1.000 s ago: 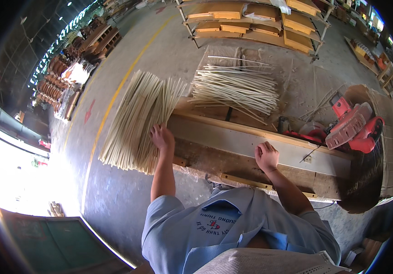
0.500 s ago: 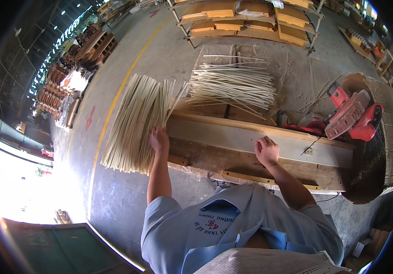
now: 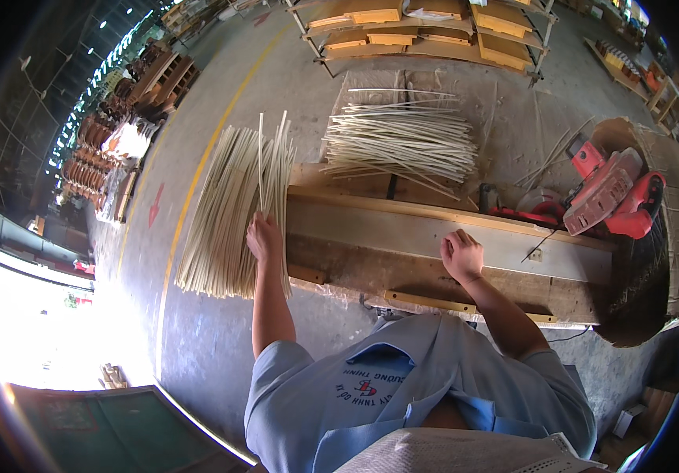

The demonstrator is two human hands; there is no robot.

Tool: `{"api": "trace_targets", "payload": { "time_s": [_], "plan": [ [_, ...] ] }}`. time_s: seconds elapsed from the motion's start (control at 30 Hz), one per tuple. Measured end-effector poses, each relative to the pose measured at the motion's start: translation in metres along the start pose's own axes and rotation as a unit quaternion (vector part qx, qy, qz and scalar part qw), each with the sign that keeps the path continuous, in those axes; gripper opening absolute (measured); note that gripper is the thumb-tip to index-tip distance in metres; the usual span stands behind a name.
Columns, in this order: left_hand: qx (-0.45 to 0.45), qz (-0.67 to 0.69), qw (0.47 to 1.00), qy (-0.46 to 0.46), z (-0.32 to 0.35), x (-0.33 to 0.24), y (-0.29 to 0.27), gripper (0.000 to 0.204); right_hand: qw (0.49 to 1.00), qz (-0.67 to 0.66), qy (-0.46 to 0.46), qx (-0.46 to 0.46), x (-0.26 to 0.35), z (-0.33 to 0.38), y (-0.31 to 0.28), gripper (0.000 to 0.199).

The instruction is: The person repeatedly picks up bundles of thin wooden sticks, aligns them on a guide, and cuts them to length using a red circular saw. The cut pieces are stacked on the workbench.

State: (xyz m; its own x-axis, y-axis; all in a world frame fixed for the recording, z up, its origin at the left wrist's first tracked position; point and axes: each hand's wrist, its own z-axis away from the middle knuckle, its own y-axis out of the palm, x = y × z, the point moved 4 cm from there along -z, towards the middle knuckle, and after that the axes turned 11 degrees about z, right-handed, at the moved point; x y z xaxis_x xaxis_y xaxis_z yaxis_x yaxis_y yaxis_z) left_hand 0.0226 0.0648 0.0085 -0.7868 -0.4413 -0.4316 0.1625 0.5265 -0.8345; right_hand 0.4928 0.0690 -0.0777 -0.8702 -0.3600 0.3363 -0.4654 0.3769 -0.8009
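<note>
Probably a woodworking factory hall, concrete floor (image 3: 221, 355), lumber racks (image 3: 426, 31), red power saw (image 3: 607, 193), cut sticks (image 3: 402, 146)

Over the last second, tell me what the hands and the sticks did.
The left hand has closed on a few pale sticks at the right edge of the big bundle and separated them from it; they now stand clear of the pile. The right hand stays resting on the long metal rail. The second stick pile and the red power saw have not moved.
</note>
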Motion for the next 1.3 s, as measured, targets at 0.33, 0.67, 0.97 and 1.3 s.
{"api": "trace_targets", "payload": {
  "time_s": [0.33,0.67,0.97,1.3],
  "plan": [
    [0.074,-0.066,0.994,-0.047,0.014,-0.011,0.020,0.031,1.000,-0.005,0.004,0.000,-0.002,0.001,0.001,0.008],
    [0.072,-0.116,0.989,-0.065,0.016,-0.012,0.035,0.019,1.000,-0.003,0.008,0.005,-0.001,-0.001,-0.002,0.009],
    [0.081,-0.062,0.993,-0.068,0.011,-0.017,0.014,0.028,1.000,-0.010,0.009,-0.004,0.000,-0.002,-0.001,0.008],
    [0.259,0.363,0.895,-0.012,0.036,-0.126,-0.032,0.034,0.992,-0.055,0.067,0.089,-0.014,-0.003,0.002,0.014]
  ]
}}
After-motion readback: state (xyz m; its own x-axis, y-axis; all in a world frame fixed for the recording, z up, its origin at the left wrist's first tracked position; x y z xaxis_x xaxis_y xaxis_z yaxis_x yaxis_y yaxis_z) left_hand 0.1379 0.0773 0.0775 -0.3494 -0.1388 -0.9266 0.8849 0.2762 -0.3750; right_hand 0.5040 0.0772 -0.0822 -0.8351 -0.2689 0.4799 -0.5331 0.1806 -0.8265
